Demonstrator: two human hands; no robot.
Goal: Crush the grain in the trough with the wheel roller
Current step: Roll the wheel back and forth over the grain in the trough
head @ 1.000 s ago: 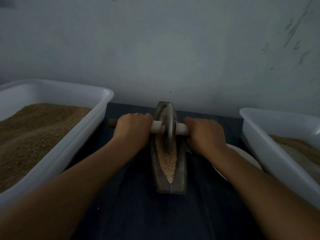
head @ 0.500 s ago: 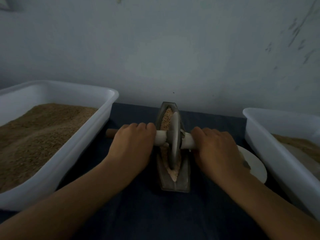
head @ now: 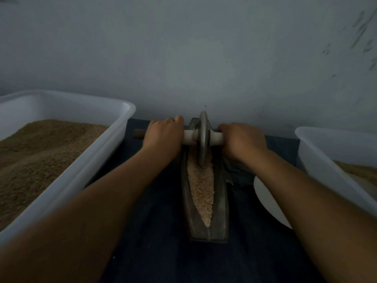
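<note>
**Wheel roller held at the far end of the trough**

Where the view begins, nearest the camera, a dark cloth-covered worktop (head: 155,242) is seen, crossed by both forearms. On it the trough (head: 221,211) is laid lengthwise, its pointed near end towards the person, probably so that the roller can be driven straight away and back along the body's line. The grain (head: 202,193) is heaped along the channel from the near tip upward, pale and still coarse in the near part; the crushing is judged unfinished.

To the right of the trough, a white plate (head: 267,203) is partly hidden under the right forearm. A white tub (head: 85,170) filled with brown meal is set to the left, and a second white tub (head: 318,158) to the right, presumably within reach for supply and for the crushed product.

Farther off, the wheel roller (head: 204,139) is stood upright in the channel at the trough's far end, its lower rim sunk in the grain. Its axle handle (head: 189,137) is run crosswise through the disc. The left hand (head: 164,135) is wrapped round the handle on one side and the right hand (head: 242,141) round it on the other, close to the disc, so that downward weight can be shared evenly and the wheel kept from tipping. Beyond, a plain grey wall (head: 204,58) is seen.
</note>
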